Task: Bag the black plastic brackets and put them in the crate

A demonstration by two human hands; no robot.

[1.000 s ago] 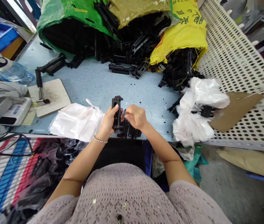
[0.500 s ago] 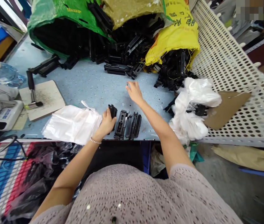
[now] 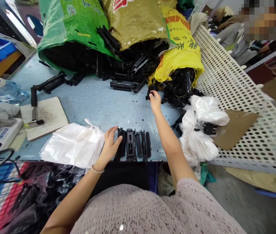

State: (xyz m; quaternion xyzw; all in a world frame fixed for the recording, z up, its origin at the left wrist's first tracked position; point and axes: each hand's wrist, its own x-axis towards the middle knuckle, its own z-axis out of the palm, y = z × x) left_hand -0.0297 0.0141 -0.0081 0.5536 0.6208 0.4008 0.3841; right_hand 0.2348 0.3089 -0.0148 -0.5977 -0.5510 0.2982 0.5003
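My left hand (image 3: 110,144) is at the near edge of the table, fingers stretched out and thumb apart, against the left side of a row of black slim parts (image 3: 131,146). The parts lie side by side, long sides together, and look like plastic or metal mechanisms. Farther out, my right hand (image 3: 156,101) pinches a black part (image 3: 150,93) at the foot of a yellow sack (image 3: 180,55). A pile of similar black parts (image 3: 177,89) spills from that sack. Left of my left hand lies a stack of white plastic bags (image 3: 72,143).
A green sack (image 3: 74,26) and a tan sack (image 3: 138,22) lie open at the back, with black parts spilling out. On the left are a hammer (image 3: 34,104) on a board (image 3: 55,112) and a water bottle (image 3: 4,89). Crumpled white bags (image 3: 198,136) lie beside a perforated panel (image 3: 228,71).
My right hand has reached farther out and to the right, and now grips a black part by the yellow sack. My left hand has loosened from the leftmost part, which lies against the row.
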